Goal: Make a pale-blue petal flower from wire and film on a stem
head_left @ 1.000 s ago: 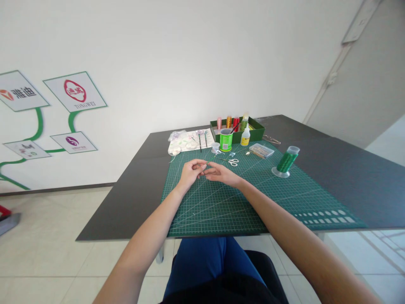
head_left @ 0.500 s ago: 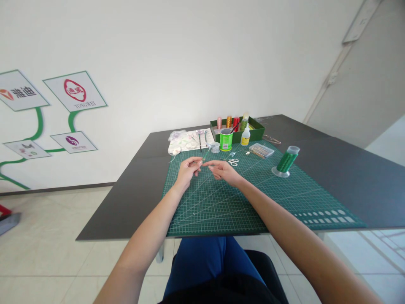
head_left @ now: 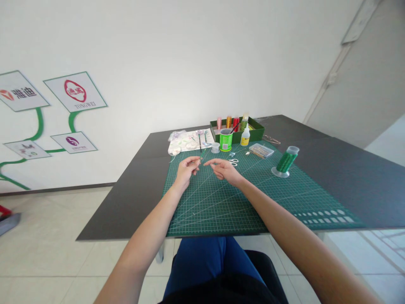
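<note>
My left hand (head_left: 186, 172) pinches a thin green stem (head_left: 203, 155) between thumb and fingertips above the green cutting mat (head_left: 215, 207). The stem points up and away; its fine details are too small to make out. Just right of it is my right hand (head_left: 225, 172), index finger stretched toward the left fingertips and the other fingers curled in. Whether a fine thread runs between its fingers, I cannot tell. White-handled scissors (head_left: 233, 162) lie on the mat just beyond my right hand. Farther right stands a spool of green thread (head_left: 286, 162).
Toward the back are a green tin (head_left: 225, 139), a glue bottle (head_left: 245, 137) and a clear case of thin sticks (head_left: 261, 150). Behind them a dark green box (head_left: 257, 134) holds several thread spools. A white cloth (head_left: 186, 141) with small craft pieces lies back left.
My hands have drawn slightly apart: the left a little to the left, the right a little to the right. The green stem moved slightly left with my left hand.
</note>
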### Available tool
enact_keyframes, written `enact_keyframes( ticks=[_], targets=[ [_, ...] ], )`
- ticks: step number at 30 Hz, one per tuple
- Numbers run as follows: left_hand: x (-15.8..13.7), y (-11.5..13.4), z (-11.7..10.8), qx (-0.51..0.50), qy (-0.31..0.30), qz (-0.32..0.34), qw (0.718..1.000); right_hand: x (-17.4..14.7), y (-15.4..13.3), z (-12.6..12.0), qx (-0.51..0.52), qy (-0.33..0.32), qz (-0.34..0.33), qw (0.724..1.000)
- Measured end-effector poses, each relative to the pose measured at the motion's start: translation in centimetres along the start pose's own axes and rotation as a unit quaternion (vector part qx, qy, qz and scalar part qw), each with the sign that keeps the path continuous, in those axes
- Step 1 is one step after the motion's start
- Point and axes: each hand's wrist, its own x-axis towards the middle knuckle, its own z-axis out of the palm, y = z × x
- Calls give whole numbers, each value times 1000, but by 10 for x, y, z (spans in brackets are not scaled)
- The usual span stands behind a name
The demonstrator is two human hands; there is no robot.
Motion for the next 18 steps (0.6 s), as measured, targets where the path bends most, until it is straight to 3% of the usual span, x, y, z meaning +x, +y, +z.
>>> enact_keyframes(
  ticks=[18],
  targets=[
    [-2,0,1,21,-19,-6,1000,2,2,-7,-122,9,0,992]
  ],
)
